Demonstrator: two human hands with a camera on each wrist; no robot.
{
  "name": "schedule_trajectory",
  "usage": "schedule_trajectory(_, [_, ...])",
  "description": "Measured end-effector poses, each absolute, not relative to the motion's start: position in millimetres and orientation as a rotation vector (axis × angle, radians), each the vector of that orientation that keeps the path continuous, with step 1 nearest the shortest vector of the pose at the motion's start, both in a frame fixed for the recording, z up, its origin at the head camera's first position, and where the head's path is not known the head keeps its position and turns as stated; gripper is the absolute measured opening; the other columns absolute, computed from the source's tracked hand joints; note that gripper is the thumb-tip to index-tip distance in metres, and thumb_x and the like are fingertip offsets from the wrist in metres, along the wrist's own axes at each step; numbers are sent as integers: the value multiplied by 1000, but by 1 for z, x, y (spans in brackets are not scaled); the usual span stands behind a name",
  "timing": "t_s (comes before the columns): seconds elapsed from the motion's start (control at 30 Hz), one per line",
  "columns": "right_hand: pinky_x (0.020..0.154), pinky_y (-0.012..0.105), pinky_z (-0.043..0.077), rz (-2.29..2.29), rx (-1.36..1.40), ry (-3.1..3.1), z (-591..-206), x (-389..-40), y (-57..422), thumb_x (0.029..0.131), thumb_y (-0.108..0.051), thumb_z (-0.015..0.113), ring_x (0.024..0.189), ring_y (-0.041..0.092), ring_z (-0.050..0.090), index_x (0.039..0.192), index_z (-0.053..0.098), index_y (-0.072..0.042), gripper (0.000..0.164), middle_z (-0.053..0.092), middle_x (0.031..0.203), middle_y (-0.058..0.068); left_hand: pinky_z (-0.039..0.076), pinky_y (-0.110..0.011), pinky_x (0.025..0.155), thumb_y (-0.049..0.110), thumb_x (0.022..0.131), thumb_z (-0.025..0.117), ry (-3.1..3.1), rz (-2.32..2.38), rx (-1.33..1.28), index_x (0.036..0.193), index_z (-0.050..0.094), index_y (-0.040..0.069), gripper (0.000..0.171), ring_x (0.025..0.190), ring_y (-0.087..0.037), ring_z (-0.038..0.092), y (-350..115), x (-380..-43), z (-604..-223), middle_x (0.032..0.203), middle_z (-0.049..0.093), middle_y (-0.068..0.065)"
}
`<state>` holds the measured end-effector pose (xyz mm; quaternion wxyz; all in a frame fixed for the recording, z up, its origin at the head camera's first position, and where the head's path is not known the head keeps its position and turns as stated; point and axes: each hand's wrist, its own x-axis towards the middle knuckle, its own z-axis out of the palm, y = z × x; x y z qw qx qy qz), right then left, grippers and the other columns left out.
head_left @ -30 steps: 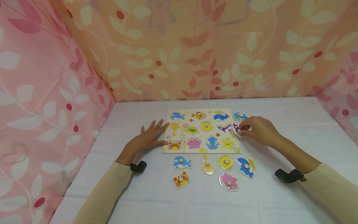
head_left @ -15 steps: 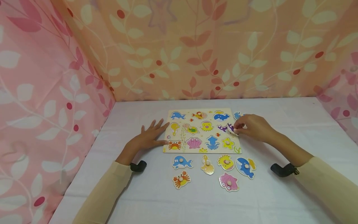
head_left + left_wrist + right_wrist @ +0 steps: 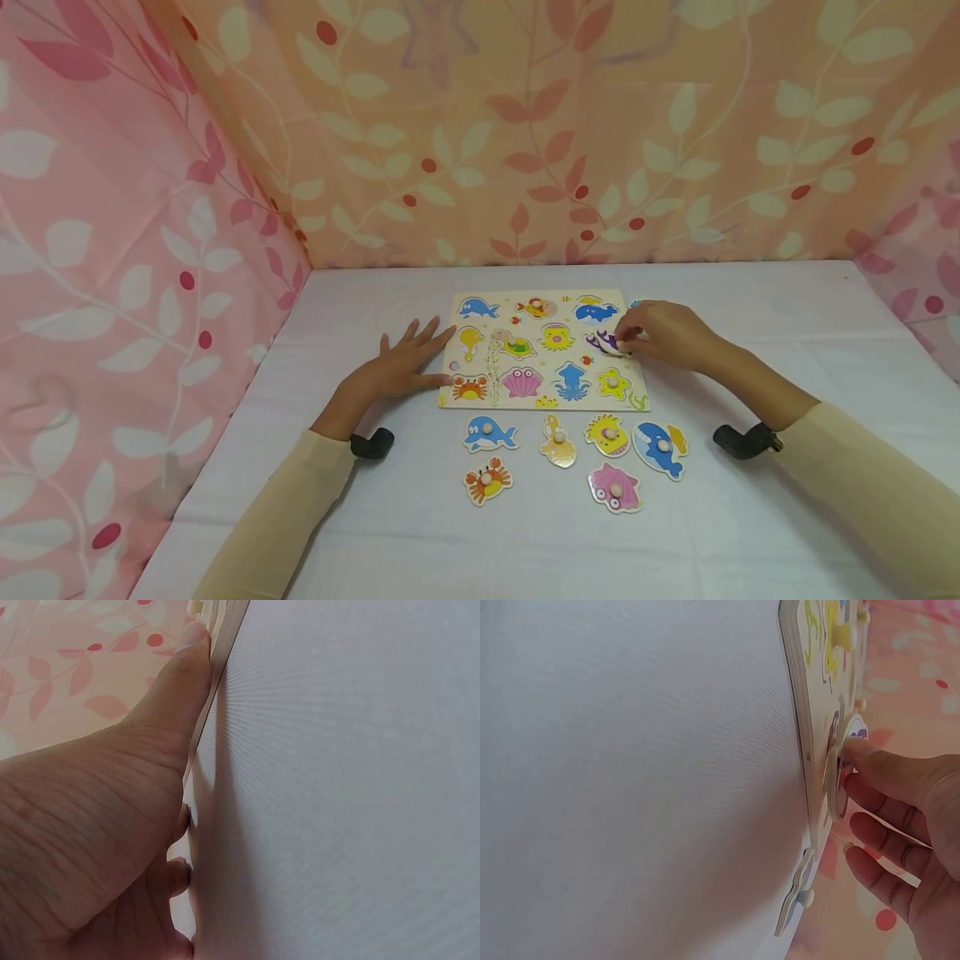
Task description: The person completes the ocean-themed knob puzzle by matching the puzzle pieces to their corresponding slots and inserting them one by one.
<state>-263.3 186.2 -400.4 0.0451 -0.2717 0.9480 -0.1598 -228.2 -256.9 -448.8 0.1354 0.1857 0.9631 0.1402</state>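
Note:
In the head view, the purple sea-animal puzzle piece (image 3: pixel 609 343) is pinched by my right hand (image 3: pixel 667 335) over the purple picture on the right side of the puzzle board (image 3: pixel 547 373). The right wrist view has this piece (image 3: pixel 856 729) tilted close against the board face, thumb and index finger at its knob. My left hand (image 3: pixel 397 367) lies with spread fingers along the board's left edge, thumb and fingertips right at it. In the left wrist view the thumb (image 3: pixel 191 667) presses by the board's side. A yellow starfish piece (image 3: pixel 614 383) sits in the board.
Below the board lie loose knobbed pieces: a blue whale (image 3: pixel 489 434), a crab (image 3: pixel 487 481), a seahorse (image 3: pixel 558 443), a yellow fish (image 3: pixel 607 435), a blue-and-yellow whale (image 3: pixel 660 452) and a pink shell (image 3: pixel 614 487). A blue piece (image 3: pixel 791 896) lies beside the board, mostly hidden by my right hand in the head view.
My right hand has carried the purple piece leftward from beside the board onto its purple picture. The left hand has stayed in place.

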Motion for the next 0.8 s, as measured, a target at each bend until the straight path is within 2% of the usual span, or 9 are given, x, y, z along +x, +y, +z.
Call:
schedule_trajectory(0.17, [92,50,55,-429,-850,2881,-402,-269,181,87,-14,81,98,23,64,98,81,-20,13,73,94,-5,-5,-78,110,71,89,59,2784,405,531,163,12,37,94,155,-38,-8,-257,-228,-449,171,0,-4])
schedule_trajectory(0.43, [89,46,57,-387,-868,2882,-402,-272,175,87,-13,81,93,20,64,100,81,-19,14,73,96,-4,-5,-78,110,70,90,60,2787,410,538,164,13,35,94,155,-39,-8,-256,-227,-446,171,0,-5])
schedule_trajectory(0.67, [90,49,55,-498,-798,2840,-406,-275,175,88,-15,79,97,22,64,101,81,-18,13,74,97,-4,-5,-76,111,72,89,59,2788,413,520,163,13,37,94,155,-38,-8,-255,-226,-445,171,1,-3])
schedule_trajectory(0.8, [89,46,56,-623,-728,2801,-410,-277,178,90,-15,78,95,22,63,101,80,-17,12,73,98,-3,-5,-77,111,71,89,59,2789,410,518,163,13,37,94,155,-38,-8,-255,-226,-446,171,1,-2])
